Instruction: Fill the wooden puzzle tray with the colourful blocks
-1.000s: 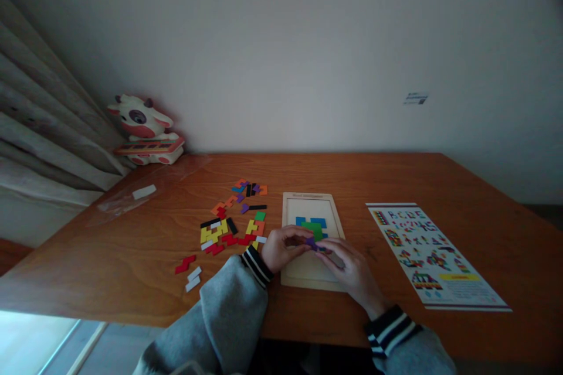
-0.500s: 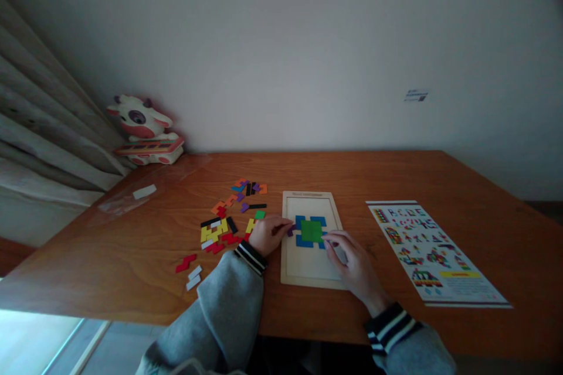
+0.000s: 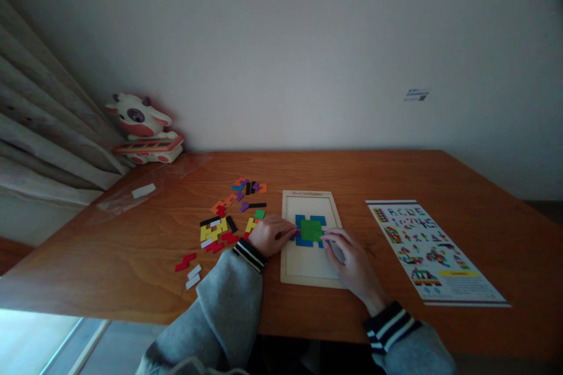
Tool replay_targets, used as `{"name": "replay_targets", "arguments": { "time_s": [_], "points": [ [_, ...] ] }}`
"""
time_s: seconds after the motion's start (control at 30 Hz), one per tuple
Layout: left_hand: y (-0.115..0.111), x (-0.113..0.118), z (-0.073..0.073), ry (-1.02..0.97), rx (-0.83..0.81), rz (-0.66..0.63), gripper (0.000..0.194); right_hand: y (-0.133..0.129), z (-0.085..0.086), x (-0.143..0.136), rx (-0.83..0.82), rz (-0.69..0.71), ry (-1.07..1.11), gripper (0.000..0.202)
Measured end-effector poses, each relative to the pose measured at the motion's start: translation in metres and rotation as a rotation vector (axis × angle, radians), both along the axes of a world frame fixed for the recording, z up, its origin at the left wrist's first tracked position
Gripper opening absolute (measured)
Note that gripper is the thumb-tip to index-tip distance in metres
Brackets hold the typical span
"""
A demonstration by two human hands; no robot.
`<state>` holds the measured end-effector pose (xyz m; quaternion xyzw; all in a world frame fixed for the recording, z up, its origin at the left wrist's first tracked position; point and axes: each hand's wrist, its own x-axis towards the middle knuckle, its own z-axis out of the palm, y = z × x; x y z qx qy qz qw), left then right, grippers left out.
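Note:
A light wooden puzzle board point(image 3: 303, 269) lies in front of me. Near its middle sit green square pieces point(image 3: 311, 231) with blue pieces point(image 3: 303, 242) around their corners. My left hand point(image 3: 273, 234) pinches a small purple puzzle piece point(image 3: 297, 235) at the left side of the green, between two blue pieces; the fingers partly cover it. On the right side of the pattern, my right hand point(image 3: 349, 259) has its thumb and index finger close together at the edge of the blue and green pieces. Whether anything is between those fingertips cannot be made out.
Loose coloured pieces point(image 3: 215, 229) are spread left of the board, with red point(image 3: 185, 262) and white ones point(image 3: 193, 276) nearer me. A printed pattern sheet point(image 3: 433, 252) lies to the right. A cow-shaped toy keyboard point(image 3: 149, 135) stands at the back left, beside clear plastic point(image 3: 127, 202).
My left hand has moved slightly right, bringing the purple piece up against the green and blue pieces. My right hand has stayed nearly in place.

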<state>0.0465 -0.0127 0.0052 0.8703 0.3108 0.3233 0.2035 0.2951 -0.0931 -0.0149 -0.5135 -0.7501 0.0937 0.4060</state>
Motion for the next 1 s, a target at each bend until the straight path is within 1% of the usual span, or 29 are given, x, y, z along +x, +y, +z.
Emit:
{"name": "replay_targets", "arguments": {
  "time_s": [0.1,0.17,0.3,0.47,0.67,0.8,0.9,1.0],
  "points": [
    [-0.0044,-0.0047,0.0016,0.041,0.051,-0.092,0.024,-0.0002,0.0012,-0.0006,-0.001,0.039,-0.031,0.02],
    [-0.0062,-0.0061,0.001,0.056,0.056,-0.106,0.026,-0.0004,0.003,-0.0012,-0.012,0.07,-0.056,0.023],
    [-0.0065,-0.0048,-0.0009,0.103,0.103,-0.092,0.026,-0.0004,0.0059,-0.0019,-0.01,0.081,-0.07,0.024],
    [-0.0064,-0.0034,-0.0024,0.119,0.155,-0.076,0.024,0.0,0.0056,-0.0018,-0.006,0.09,-0.092,0.024],
    [-0.0078,-0.0041,-0.0004,0.153,0.217,-0.093,0.023,-0.0004,0.008,-0.0037,0.012,0.095,-0.117,0.024],
    [-0.0095,-0.0031,0.001,0.173,0.232,-0.082,0.023,-0.0003,0.0077,-0.0044,0.034,0.126,-0.192,0.024],
    [-0.01,-0.0029,-0.0005,0.211,0.245,-0.084,0.024,0.0002,0.0058,-0.0039,0.034,0.152,-0.263,0.023],
    [-0.0095,-0.0032,-0.0031,0.184,0.258,-0.09,0.024,0.0001,0.0057,-0.004,0.043,0.173,-0.308,0.021]
  ]
}}
